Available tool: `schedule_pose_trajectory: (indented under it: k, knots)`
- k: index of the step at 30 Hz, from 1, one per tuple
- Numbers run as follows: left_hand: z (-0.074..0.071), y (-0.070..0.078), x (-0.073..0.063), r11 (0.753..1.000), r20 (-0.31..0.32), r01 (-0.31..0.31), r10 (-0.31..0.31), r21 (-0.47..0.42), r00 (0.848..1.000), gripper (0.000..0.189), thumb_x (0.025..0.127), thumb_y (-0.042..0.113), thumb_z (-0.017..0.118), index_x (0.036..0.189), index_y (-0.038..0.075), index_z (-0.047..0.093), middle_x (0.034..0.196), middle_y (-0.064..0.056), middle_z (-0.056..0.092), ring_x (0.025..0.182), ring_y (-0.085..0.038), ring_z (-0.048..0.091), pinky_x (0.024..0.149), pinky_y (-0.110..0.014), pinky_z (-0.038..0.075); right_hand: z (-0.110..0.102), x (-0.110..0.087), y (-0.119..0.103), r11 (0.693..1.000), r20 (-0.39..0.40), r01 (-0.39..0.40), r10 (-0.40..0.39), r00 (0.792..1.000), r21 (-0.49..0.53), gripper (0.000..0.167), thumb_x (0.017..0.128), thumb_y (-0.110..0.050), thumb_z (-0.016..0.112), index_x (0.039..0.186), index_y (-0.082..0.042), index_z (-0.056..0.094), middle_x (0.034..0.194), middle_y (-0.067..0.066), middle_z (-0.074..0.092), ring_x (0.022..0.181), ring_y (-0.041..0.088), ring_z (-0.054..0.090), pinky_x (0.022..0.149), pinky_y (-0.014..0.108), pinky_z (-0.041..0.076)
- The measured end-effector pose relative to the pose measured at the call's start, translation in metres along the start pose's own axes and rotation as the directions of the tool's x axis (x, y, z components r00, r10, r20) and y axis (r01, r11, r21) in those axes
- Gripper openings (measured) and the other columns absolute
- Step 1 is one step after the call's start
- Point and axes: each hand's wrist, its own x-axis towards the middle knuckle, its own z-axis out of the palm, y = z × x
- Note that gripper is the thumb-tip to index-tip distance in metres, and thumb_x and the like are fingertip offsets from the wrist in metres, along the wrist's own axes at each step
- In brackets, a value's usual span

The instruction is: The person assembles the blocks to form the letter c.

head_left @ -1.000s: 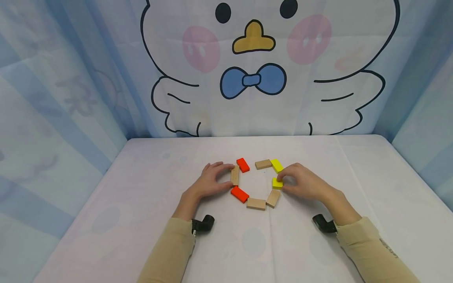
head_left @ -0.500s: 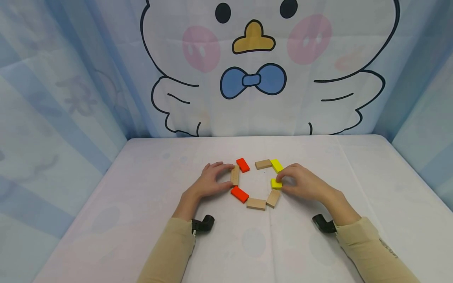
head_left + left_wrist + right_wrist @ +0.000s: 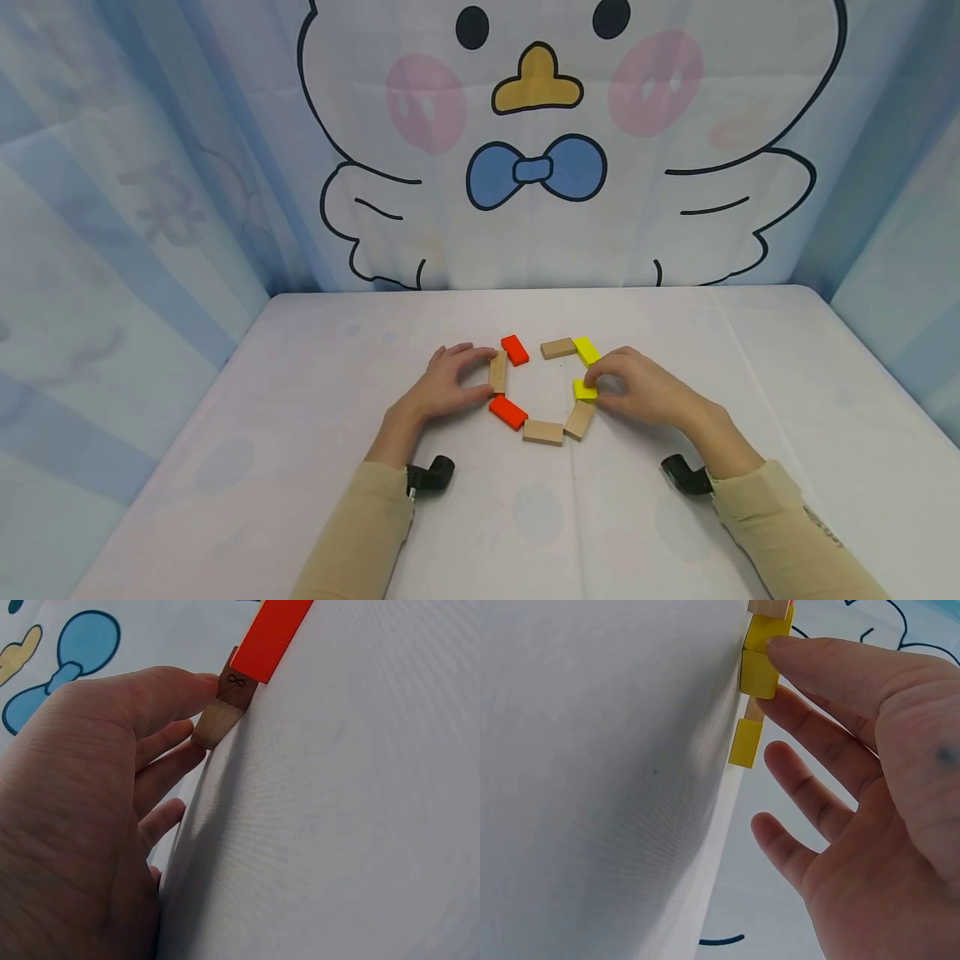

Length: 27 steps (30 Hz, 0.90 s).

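My left hand [image 3: 444,385] pinches a plain wooden block [image 3: 497,372] lengthwise, thumb at its near end and fingers at its far end. That block also shows in the left wrist view, bearing a small dark mark. My right hand [image 3: 647,390] holds a yellow block [image 3: 584,391] between thumb and fingertip; the other fingers spread loosely behind it. In the right wrist view the same yellow block [image 3: 760,673] is partly covered by my thumb. Just beyond it lies another yellow block [image 3: 587,351]. A red block [image 3: 508,412] sits right by my left thumb.
The blocks lie flat in a rough ring on the white tablecloth [image 3: 540,517]. Another red block [image 3: 515,350] lies at the far left, across a gap from a wooden block [image 3: 558,348]. Two more wooden blocks form the near side. A patterned curtain [image 3: 540,233] stands behind the table.
My right hand has shifted the yellow block slightly left and toward me, up against the near-right wooden block. My left hand and the other blocks stay put.
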Motion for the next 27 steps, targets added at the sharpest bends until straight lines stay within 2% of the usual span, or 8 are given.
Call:
schedule_pose_trajectory:
  k: [27]
  knots:
    - [0.0005, -0.0003, 0.0004, 1.000, 0.007, 0.020, -0.021, 0.007, 1.000, 0.059, 0.092, 0.035, 0.067, 0.146, 0.016, 0.054, 0.150, -0.006, 0.051, 0.147, -0.030, 0.029, 0.122, -0.051, 0.003, -0.0005, 0.0006, -0.0022, 1.000, 0.005, -0.017, 0.017, 1.000, -0.002, 0.020, 0.087, -0.004, 0.076, 0.104, -0.014, 0.074, 0.110, -0.003, 0.068, 0.117, 0.034, 0.052, 0.103, 0.056, 0.043]
